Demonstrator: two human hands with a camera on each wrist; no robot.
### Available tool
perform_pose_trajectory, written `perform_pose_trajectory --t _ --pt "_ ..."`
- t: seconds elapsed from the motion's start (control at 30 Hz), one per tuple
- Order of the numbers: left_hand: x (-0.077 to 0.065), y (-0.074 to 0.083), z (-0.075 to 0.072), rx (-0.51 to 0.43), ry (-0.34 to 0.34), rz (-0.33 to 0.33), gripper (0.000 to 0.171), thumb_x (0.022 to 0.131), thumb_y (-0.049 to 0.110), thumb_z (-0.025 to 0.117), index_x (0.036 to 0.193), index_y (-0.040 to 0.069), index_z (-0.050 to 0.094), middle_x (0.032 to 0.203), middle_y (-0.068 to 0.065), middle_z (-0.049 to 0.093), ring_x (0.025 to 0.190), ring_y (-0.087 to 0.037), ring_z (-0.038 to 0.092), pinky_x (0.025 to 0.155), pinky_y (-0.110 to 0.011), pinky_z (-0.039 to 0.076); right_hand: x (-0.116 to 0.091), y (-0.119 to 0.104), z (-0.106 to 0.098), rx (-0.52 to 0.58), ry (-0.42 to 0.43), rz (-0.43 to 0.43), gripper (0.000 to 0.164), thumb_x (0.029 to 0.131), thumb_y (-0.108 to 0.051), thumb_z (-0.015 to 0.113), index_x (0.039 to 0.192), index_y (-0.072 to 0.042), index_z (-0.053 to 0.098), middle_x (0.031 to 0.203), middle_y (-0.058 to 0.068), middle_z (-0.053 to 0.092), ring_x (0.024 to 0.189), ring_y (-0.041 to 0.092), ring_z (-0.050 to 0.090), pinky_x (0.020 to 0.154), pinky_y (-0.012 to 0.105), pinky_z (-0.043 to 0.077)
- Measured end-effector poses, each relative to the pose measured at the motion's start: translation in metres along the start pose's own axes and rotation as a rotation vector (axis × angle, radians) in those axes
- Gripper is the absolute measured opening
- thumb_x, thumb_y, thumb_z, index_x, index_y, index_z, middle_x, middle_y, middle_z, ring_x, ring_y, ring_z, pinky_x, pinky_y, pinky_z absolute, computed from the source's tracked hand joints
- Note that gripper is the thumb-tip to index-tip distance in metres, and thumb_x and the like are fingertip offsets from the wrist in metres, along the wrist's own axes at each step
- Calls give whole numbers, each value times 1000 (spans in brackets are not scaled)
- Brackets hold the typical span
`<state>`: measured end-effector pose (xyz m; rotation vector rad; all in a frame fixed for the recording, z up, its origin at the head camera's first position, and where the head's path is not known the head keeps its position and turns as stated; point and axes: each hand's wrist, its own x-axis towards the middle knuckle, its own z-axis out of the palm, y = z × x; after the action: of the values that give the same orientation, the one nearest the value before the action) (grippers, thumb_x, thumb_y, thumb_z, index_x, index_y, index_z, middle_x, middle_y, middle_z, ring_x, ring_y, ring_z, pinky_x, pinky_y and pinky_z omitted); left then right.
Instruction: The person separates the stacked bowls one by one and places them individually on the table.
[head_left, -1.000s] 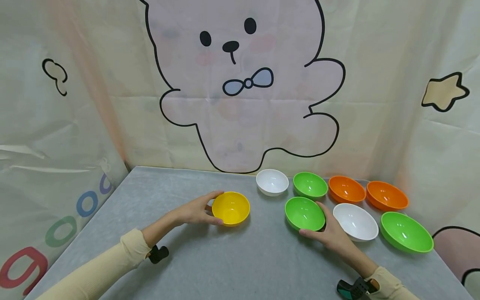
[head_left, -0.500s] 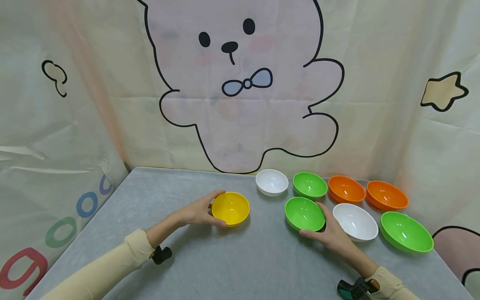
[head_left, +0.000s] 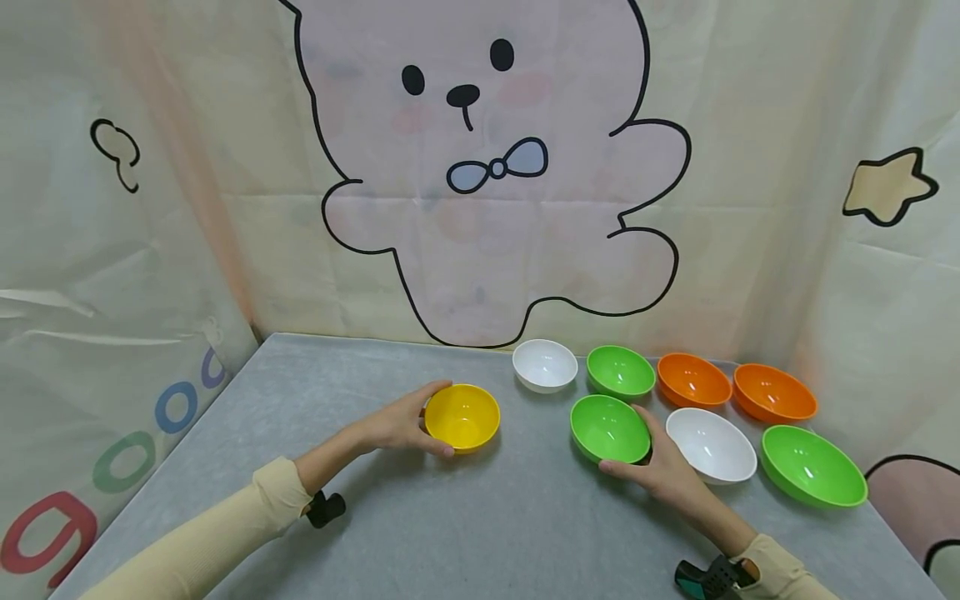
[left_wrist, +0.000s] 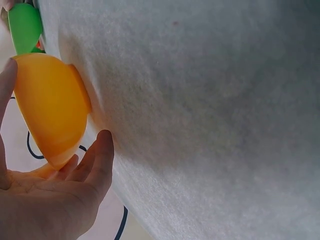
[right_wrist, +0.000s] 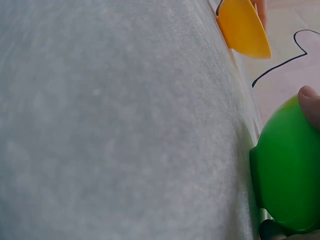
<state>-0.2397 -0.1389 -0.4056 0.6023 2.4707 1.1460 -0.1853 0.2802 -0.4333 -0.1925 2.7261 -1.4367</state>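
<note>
My left hand [head_left: 393,423] holds a yellow bowl [head_left: 462,417] by its left side, thumb near the front and fingers behind. In the left wrist view the yellow bowl [left_wrist: 52,102] stands upright on its foot, between the thumb and the fingers of the left hand [left_wrist: 60,202]. My right hand [head_left: 663,462] grips a green bowl [head_left: 607,427] from the right. The right wrist view shows the thumb [right_wrist: 311,106] on the rim of that green bowl [right_wrist: 287,167], its foot right at the cloth. Both bowls have nothing in them.
Behind the held green bowl stand a small white bowl [head_left: 544,365] and another green bowl [head_left: 620,371]. To the right are two orange bowls [head_left: 693,379], a larger white bowl [head_left: 711,445] and a large green bowl [head_left: 813,465]. Grey cloth [head_left: 480,533] covers the table; a printed curtain [head_left: 480,275] hangs behind.
The left hand and forearm have shifted slightly right, the thumb sliding a little along the yellow bowl's front. The right hand and the bowls stay where they were.
</note>
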Motion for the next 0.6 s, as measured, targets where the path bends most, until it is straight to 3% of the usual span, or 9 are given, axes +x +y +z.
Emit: perform_pose_trajectory --t 0.4,0.6 --pt "4 4 6 30 41 68 111 74 31 93 157 0 27 157 -18 35 140 -35 38 114 -55 31 0 -2 -1 12 1 -13 107 82 -27 88 157 3 17 151 28 33 131 43 39 108 63 32" --pt "8 5 8 54 64 65 108 73 31 94 155 0 32 154 -17 38 137 -34 40 113 -54 33 0 0 -1 21 -1 -10 107 82 -26 88 157 1 17 151 27 33 132 42 38 108 63 32"
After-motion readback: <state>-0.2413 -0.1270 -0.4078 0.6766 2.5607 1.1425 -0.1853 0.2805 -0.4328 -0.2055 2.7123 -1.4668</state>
